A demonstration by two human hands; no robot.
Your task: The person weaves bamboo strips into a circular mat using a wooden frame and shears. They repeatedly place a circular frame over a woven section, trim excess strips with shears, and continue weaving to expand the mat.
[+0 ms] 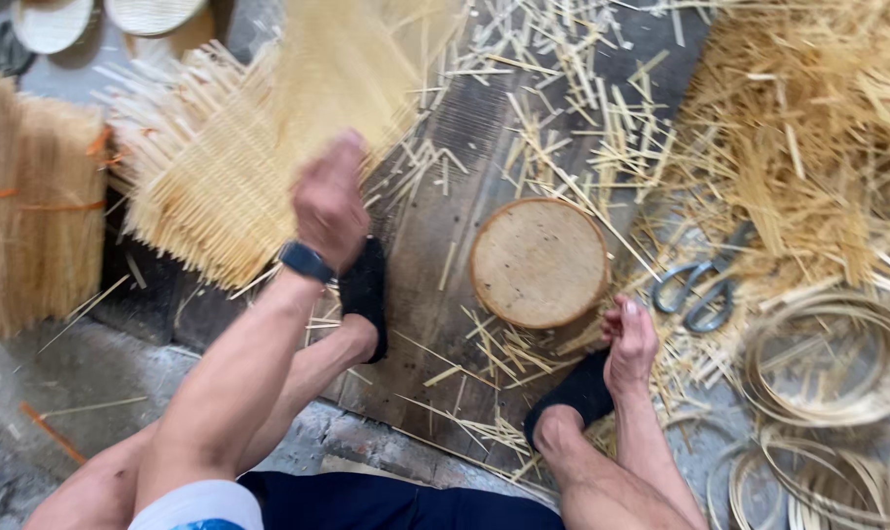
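- Down on the floor, a person sits with both feet on a dark wooden board (435,226).
- Their left hand (329,201) is lifted up, with a dark watch (306,261) on the wrist. It looks closed on the edge of a woven mat (268,128) made of thin pale strips. The mat is blurry at the top, so I cannot tell just how the fingers grip it.
- The mat is held tilted over the far left part of the board. Its middle is woven tight, but loose strip ends stick out all around, so I think the edges are not finished.
- Their right hand (629,344) is low, by the right foot in a black slipper (575,393). Its fingers are curled together, pinching some thin strips beside a round wooden block (539,261).
- The block sits flat on the board, between the two feet.
- Grey scissors (705,280) lie to the right of the block, untouched.
- Round hoops (828,358) of bent strip lie at the right, with more below them. None is on the mat yet.
- Cut bits of strip lie all over the board, and a big messy pile (808,118) sits at the top right.
- Tied bundles (28,206) of strips stand at the left.
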